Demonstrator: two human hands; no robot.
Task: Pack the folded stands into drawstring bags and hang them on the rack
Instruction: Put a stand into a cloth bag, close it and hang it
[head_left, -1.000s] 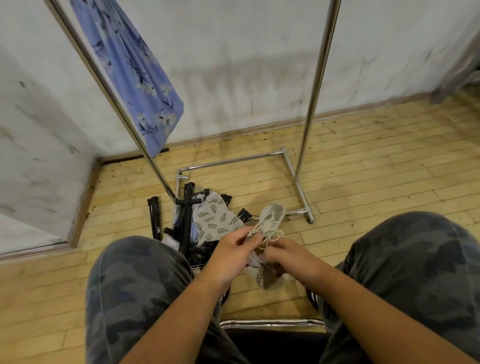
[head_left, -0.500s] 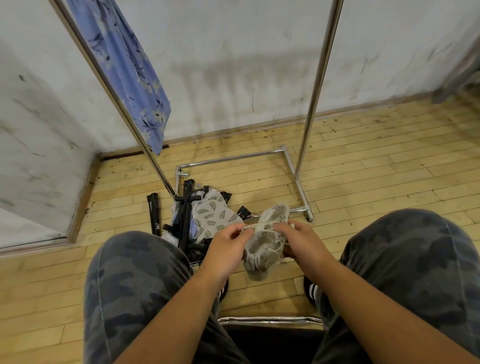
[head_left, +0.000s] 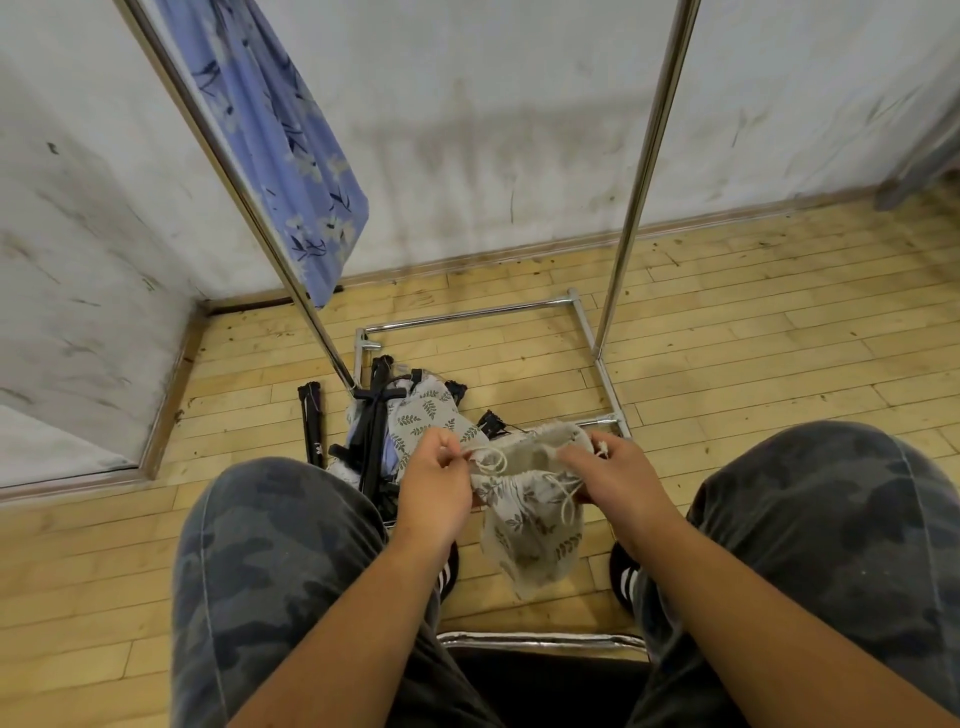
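A beige leaf-print drawstring bag hangs between my knees, its mouth pulled wide. My left hand pinches the left rim and cord; my right hand grips the right rim. Beyond my hands, black folded stands lie in a heap on the floor with another leaf-print bag on top. One stand lies apart to the left. The chrome rack stands over the pile, with a blue floral bag hanging from it at upper left.
The rack's base bars frame the floor around the pile. White walls meet in a corner at the left. My knees in camouflage trousers flank the bag, and a chrome seat edge runs below it.
The bag was bunched up with the cords held together; both hands have moved apart and spread its mouth open, so the bag now hangs lower.
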